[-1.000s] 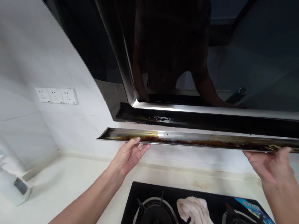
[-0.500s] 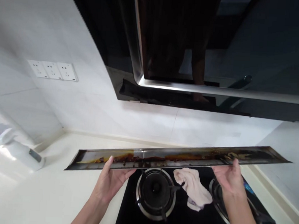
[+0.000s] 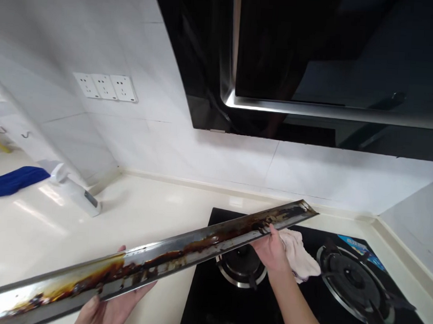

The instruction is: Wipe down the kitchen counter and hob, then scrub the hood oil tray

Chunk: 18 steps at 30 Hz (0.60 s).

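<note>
Both my hands carry a long, shallow metal grease tray (image 3: 175,237) with brown, sticky oil along its inside. My left hand (image 3: 114,307) grips it from below, thumb over the near edge and fingertips showing past the far edge. Toward the other end, my right hand (image 3: 272,248) holds the near edge with the thumb on top. The tray slants across the view, its left end low and cut off by the frame, its right end above the back of the black gas stove (image 3: 215,299). A pale cloth (image 3: 301,255) lies on the stove behind my right hand.
A black range hood (image 3: 314,124) hangs above the stove. Two burners show, the right burner (image 3: 354,280) fully. On the pale counter (image 3: 155,202) at left lie a white spray bottle (image 3: 77,192) and a blue cloth (image 3: 15,181). Wall sockets (image 3: 105,87) sit above.
The grease tray has swung left and tilted, its left end coming down toward me. Both hands moved left with it, still holding on. The view has turned left, showing more of the blue cloth.
</note>
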Each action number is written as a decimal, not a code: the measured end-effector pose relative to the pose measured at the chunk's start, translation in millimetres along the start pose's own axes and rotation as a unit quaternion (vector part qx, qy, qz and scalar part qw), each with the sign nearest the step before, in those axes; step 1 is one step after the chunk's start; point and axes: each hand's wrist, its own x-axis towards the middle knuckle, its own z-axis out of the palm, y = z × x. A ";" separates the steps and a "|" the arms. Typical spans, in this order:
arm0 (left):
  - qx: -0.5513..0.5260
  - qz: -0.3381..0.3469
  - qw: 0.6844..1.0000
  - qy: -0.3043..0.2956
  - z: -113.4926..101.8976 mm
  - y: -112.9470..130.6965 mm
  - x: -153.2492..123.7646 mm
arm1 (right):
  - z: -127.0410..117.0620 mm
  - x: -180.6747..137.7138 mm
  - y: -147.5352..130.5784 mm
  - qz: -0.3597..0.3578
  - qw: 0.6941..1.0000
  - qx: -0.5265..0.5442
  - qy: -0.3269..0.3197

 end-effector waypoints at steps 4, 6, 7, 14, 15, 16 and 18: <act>0.001 -0.011 1.000 -0.023 -6.4 2.9 -9.5 | 29.6 2.2 49.7 0.030 0.999 0.018 -0.033; -0.023 -0.001 1.000 -0.004 -13.4 3.6 -10.9 | 42.8 3.6 65.2 0.043 0.997 0.004 -0.057; -0.034 0.008 0.999 0.009 -17.7 4.5 -11.9 | 47.0 4.4 68.1 0.049 0.996 -0.014 -0.069; 0.004 0.097 0.991 0.088 -44.8 29.2 -42.3 | -27.0 1.8 -20.0 -0.099 0.843 -0.523 0.074; 0.006 0.110 0.989 0.098 -47.9 33.1 -48.7 | -51.1 2.0 -38.3 -0.129 0.795 -0.579 0.129; 0.005 0.118 0.987 0.107 -50.9 36.5 -55.0 | -75.7 2.8 -54.2 -0.139 0.758 -0.613 0.172; -0.007 0.122 0.985 0.122 -56.7 42.0 -66.6 | -121.0 4.7 -75.8 -0.146 0.746 -0.611 0.221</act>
